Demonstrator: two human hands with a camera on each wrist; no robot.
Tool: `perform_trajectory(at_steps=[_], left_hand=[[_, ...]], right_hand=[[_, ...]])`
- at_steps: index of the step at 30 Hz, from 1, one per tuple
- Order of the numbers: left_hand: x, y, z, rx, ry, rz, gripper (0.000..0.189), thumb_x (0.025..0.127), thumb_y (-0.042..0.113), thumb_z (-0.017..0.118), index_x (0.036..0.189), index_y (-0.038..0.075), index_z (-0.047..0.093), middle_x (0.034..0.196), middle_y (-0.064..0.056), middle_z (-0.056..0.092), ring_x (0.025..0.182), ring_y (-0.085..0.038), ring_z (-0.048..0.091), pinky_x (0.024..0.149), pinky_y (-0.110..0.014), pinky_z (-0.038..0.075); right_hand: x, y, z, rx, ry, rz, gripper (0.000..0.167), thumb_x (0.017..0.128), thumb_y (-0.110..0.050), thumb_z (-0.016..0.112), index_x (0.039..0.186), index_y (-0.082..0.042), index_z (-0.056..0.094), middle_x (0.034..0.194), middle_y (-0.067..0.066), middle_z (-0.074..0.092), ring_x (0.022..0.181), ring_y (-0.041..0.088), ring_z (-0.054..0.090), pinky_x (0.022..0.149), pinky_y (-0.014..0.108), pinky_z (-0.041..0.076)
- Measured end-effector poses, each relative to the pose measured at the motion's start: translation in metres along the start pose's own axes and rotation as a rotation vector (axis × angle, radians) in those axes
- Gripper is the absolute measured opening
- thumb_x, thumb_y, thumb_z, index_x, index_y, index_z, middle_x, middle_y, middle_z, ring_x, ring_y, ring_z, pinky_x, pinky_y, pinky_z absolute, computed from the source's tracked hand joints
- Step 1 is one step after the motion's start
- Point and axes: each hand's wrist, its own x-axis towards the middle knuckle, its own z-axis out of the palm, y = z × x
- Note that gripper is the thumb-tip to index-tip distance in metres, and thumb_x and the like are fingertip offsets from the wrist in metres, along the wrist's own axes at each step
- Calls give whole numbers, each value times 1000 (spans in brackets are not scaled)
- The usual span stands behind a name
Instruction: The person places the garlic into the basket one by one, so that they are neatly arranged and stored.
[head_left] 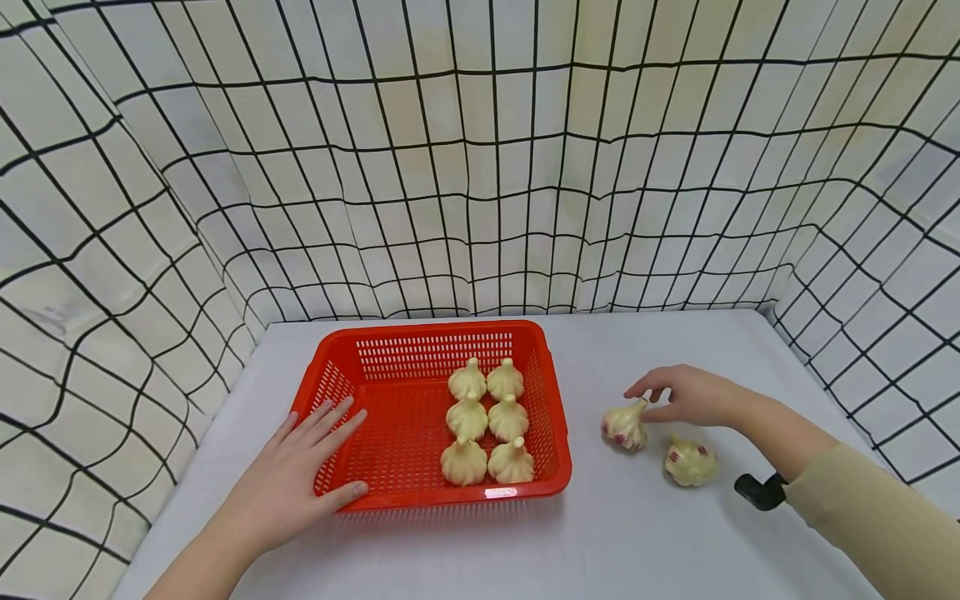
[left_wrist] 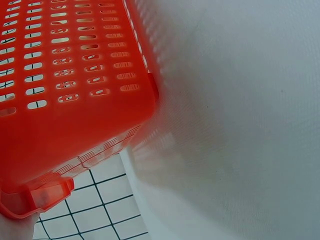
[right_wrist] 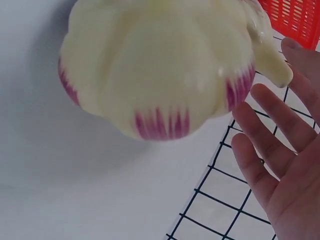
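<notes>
My left hand (head_left: 303, 471) lies over the left side of a red basket (head_left: 450, 502), fingers spread and straight, the thumb by the front rim. In the left wrist view a small part of that hand (left_wrist: 17, 227) shows beside the basket's corner (left_wrist: 75, 125). My right hand (head_left: 697, 396) is over a purple-streaked garlic bulb (head_left: 624, 429) on the table, thumb and fingers apart on either side of its stem. Closer to the right sleeve lies another purple-streaked garlic bulb (head_left: 692, 462), which fills much of the right wrist view. There the fingers (right_wrist: 267, 135) look loosely extended.
Several plain cream garlic bulbs (head_left: 467, 417) stand in two columns along the basket's right side, stems up. White cloth covers the table (head_left: 600, 533). Black netting (head_left: 525, 192) over white sheets encloses the back and both sides. A black wrist device (head_left: 759, 492) sits by the right sleeve.
</notes>
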Motion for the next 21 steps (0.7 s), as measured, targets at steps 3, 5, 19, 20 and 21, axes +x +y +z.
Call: perform_trajectory(at_steps=[3, 5, 19, 20, 21], left_hand=[[0, 0, 0, 2, 0, -3, 87, 83, 66, 65, 155, 26, 35, 162, -4, 28, 146, -36, 26, 122, -51, 4], [0, 1, -1, -1, -4, -3, 87, 84, 66, 64, 155, 26, 35, 162, -5, 29, 146, -37, 26, 121, -52, 5], [0, 1, 0, -1, 4, 5, 86, 84, 66, 64, 155, 26, 36, 162, -4, 28, 146, -36, 26, 121, -54, 8], [0, 1, -1, -3, 1, 3, 87, 84, 66, 63, 155, 26, 35, 162, -4, 28, 146, -36, 26, 121, -54, 8], [-1, 1, -1, -5, -4, 0, 87, 84, 67, 63, 155, 26, 35, 162, -4, 28, 146, -36, 26, 120, -54, 8]], right_hand=[[-1, 1, -2, 3, 14, -1, 31, 89, -29, 75, 118, -18, 73, 116, -5, 68, 100, 15, 60, 83, 36, 53], [-1, 1, -3, 5, 22, 0, 29, 90, -28, 74, 116, -17, 74, 112, -7, 69, 96, 13, 61, 81, 33, 53], [-1, 0, -4, 25, 36, -1, 27, 91, -21, 73, 117, -12, 74, 108, -3, 72, 86, 10, 62, 75, 28, 55], [-1, 0, -4, 19, 38, -5, 27, 91, -21, 73, 117, -13, 75, 109, -3, 72, 86, 10, 62, 75, 28, 55], [-1, 0, -5, 16, 39, -1, 26, 91, -21, 73, 116, -14, 75, 109, -3, 72, 86, 9, 62, 75, 28, 55]])
